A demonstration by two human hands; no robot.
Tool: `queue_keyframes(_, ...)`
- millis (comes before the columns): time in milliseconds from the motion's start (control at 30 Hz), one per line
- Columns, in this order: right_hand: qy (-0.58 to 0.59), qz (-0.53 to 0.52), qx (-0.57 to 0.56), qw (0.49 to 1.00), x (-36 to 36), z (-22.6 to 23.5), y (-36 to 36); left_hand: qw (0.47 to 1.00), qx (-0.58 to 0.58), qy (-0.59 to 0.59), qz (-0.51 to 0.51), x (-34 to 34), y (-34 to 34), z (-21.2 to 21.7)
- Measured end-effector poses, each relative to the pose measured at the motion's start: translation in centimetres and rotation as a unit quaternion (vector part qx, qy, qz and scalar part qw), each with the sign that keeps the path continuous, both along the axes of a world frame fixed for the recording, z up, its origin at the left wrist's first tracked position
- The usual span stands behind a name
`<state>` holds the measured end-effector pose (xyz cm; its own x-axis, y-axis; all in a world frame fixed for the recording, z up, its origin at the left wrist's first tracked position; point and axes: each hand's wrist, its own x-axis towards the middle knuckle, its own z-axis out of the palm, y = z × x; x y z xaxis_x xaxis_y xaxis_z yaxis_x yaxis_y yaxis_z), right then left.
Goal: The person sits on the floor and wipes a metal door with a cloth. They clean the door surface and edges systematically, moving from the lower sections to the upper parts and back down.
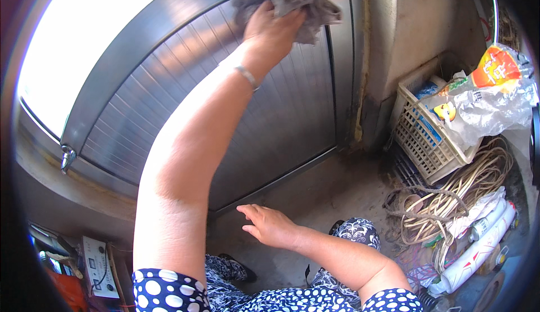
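My left arm reaches far up, and my left hand (271,35) is closed on a crumpled grey-brown rag (308,8). The rag lies against the upper part of a ribbed metal door (275,109), near its right frame edge. Some of my fingers are hidden in the cloth, which looks slightly blurred. Lower down, my right hand (269,226) hangs in front of my body, above the floor near the door's bottom edge. Its fingers are apart and hold nothing.
At right stands a cream plastic crate (430,137) with a clear plastic bag (489,109) over it. Coiled pale cable (444,211) and a white tube-shaped container (478,250) lie below. A white control box (100,267) sits at lower left; a door handle (68,158) juts out above it.
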<state>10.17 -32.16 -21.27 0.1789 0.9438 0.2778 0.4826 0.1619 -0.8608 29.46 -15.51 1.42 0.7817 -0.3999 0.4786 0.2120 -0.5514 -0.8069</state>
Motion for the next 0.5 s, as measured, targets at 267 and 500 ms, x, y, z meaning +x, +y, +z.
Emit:
queue_keyframes(267,-0.028,-0.007,-0.034,0.999,-0.5,-0.7,2.2,0.992,-0.104,-0.033,-0.056,-0.3,0.7,0.6)
queue_keyframes(500,-0.010,0.018,-0.081,0.996,-0.9,1.0,3.2,0.988,-0.133,-0.049,-0.062,-13.7,6.9,-0.2)
